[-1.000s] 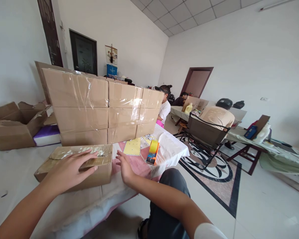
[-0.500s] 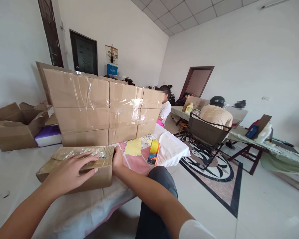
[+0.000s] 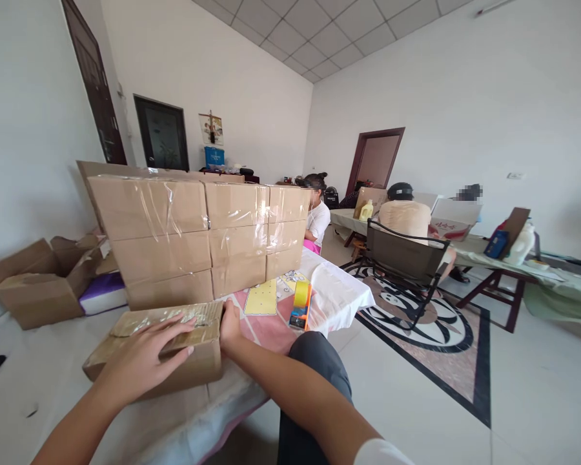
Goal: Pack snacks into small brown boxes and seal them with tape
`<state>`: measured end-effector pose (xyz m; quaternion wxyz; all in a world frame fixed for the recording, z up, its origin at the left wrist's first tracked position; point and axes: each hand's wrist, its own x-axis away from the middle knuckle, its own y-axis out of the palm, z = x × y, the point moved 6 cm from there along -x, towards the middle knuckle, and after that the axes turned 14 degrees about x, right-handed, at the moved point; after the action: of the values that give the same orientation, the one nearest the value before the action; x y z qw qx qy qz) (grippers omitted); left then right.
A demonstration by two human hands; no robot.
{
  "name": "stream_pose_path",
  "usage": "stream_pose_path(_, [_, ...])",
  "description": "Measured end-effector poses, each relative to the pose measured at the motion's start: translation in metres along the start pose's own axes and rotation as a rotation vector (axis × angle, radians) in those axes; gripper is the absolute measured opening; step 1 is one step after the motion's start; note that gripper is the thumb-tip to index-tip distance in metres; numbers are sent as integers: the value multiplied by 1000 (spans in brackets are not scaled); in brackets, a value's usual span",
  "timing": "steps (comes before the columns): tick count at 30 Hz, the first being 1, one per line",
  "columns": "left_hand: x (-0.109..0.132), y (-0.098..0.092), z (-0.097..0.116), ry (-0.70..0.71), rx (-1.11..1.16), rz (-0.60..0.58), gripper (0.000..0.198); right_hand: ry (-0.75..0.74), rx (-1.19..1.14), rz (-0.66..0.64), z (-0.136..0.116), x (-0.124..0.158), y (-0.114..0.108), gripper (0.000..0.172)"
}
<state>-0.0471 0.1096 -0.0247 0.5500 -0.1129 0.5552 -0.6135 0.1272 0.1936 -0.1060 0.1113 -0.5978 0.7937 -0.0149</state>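
Note:
A small brown cardboard box (image 3: pixel 201 368), with clear tape across its top, lies at the near edge of the cloth-covered table. My left hand (image 3: pixel 142 358) rests on its top and front edge, palm down with the fingers stretched out. At the box's right end, my right hand (image 3: pixel 230 326) grips the side; some of its fingers are hidden behind the box. Just behind stands a wall of stacked, taped cardboard boxes (image 3: pixel 162 252). To the right of my right hand sits an orange and blue tape dispenser (image 3: pixel 300 310) with a yellow roll.
An open cardboard box (image 3: pixel 33 300) and a purple and white package (image 3: pixel 104 296) are at the left. Beyond the stack sits a person in white (image 3: pixel 319 219). Another person sits in a dark chair (image 3: pixel 407 252) near a second table at the right.
The camera view has tilted up slightly, so the table and boxes appear lower. Both hands keep their places on the box.

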Motion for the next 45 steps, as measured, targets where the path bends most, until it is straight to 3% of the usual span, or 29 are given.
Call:
stream_pose_path(3, [-1,0,1,3,9,-26,48,178,-66,-4,2,5,-2,40])
stream_pose_path(6, [0,-3,2,10,11,-23,45,244,-114,-4,-3,12,-6,35])
stream_pose_path(19, [8,-15,20,156,-111,-49,42,224,-248,38,-14,21,-12,36])
stream_pose_path(21, [10,-28,16,107,-135,69,42,238,-252,52,-13,22,-13,35])
stream_pose_path(24, [16,-51,-1,-57,-87,348,44,245,-249,68,-13,23,-14,33])
stream_pose_path(27, [26,-60,-35,-357,123,543,54,242,-227,88,-16,25,-16,34])
stream_pose_path(30, [35,-47,-73,-665,412,633,56,212,-188,97,-24,26,-19,38])
stream_pose_path(35, [34,-26,-104,-676,839,784,54,96,-131,106,-43,22,-31,42])
stream_pose_path(39, [34,-16,-105,-682,813,713,63,24,-119,117,-55,16,-46,44])
stream_pose_path(45, [37,10,-87,-705,823,577,94,-17,-152,157,-59,5,-80,45])
